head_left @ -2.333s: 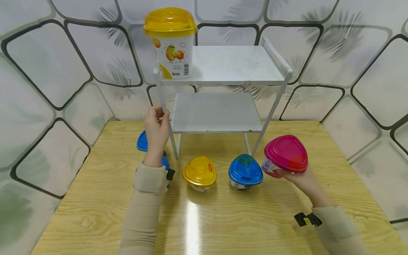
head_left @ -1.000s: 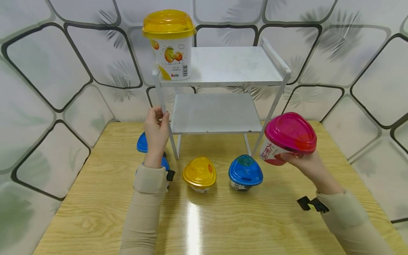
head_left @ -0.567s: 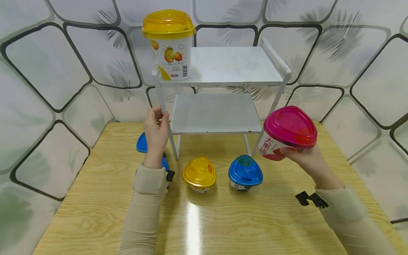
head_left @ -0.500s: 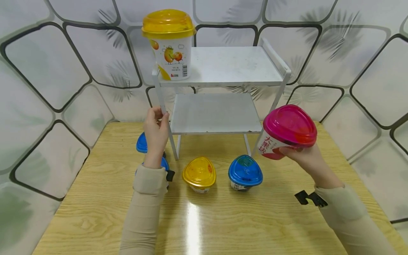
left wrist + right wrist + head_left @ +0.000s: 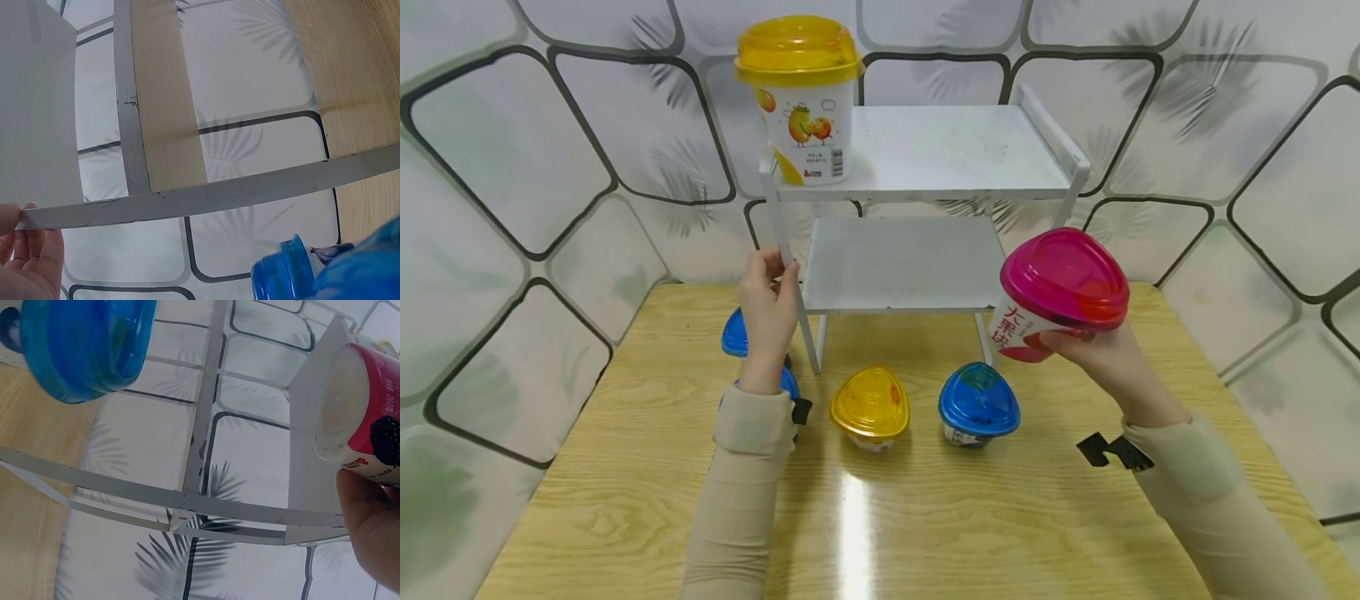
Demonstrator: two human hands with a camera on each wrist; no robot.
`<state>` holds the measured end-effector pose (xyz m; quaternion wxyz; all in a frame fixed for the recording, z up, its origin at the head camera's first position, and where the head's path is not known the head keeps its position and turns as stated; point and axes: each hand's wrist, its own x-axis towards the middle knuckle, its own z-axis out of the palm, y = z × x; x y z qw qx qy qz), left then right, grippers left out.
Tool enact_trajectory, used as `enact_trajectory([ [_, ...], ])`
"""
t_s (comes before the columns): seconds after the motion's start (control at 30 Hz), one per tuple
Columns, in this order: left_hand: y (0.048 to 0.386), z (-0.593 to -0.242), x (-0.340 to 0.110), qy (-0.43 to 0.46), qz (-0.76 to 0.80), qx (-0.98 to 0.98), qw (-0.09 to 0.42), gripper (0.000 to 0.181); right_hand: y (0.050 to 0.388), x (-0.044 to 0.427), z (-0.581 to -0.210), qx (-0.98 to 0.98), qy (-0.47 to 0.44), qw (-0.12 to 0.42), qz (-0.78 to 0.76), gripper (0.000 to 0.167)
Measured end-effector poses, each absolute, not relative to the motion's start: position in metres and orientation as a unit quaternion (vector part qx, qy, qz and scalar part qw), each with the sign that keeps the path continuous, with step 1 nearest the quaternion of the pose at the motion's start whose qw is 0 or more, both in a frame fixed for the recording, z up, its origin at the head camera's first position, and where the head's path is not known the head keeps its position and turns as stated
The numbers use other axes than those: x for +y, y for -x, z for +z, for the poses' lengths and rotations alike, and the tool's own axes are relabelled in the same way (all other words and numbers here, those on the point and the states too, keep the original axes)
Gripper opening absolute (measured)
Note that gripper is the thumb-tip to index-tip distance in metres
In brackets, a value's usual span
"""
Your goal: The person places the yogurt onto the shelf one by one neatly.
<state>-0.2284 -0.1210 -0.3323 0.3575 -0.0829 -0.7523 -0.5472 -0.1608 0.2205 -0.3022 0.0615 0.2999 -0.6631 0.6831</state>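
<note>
pink-lidded cup (image 5: 1063, 279) is held aloft right of frame centre by right grip (image 5: 1108, 362) | white rack (image 5: 955, 154) is pinched by left grip (image 5: 767, 296), left of centre | carry step, seemingly | steady hold, rack clearance probably needed next

Beige sleeves (image 5: 737, 508), seemingly folded cuffs (image 5: 751, 422), black wrist pieces (image 5: 1127, 452).

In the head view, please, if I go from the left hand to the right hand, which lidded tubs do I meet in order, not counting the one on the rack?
Left hand → yellow-lidded tub → blue-lidded tub → pink-lidded tub → right hand.
</note>
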Motion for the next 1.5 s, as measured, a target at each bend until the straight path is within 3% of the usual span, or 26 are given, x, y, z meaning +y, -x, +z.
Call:
enact_trajectory([
  [0.7, 0.23, -0.328, -0.119, 0.085, -0.531, -0.763, 0.359, 0.015, 0.175, 0.201, -0.265, -0.658, -0.33, 0.076, 0.673, 0.056],
  [1.0, 0.23, -0.328, -0.12, 0.077, -0.536, -0.761, 0.357, 0.016, 0.188, 0.184, -0.238, -0.658, -0.317, 0.11, 0.674, 0.055],
  [1.5, 0.229, -0.331, -0.121, 0.079, -0.548, -0.756, 0.35, 0.016, 0.222, 0.152, -0.192, -0.647, -0.319, 0.088, 0.687, 0.053],
])
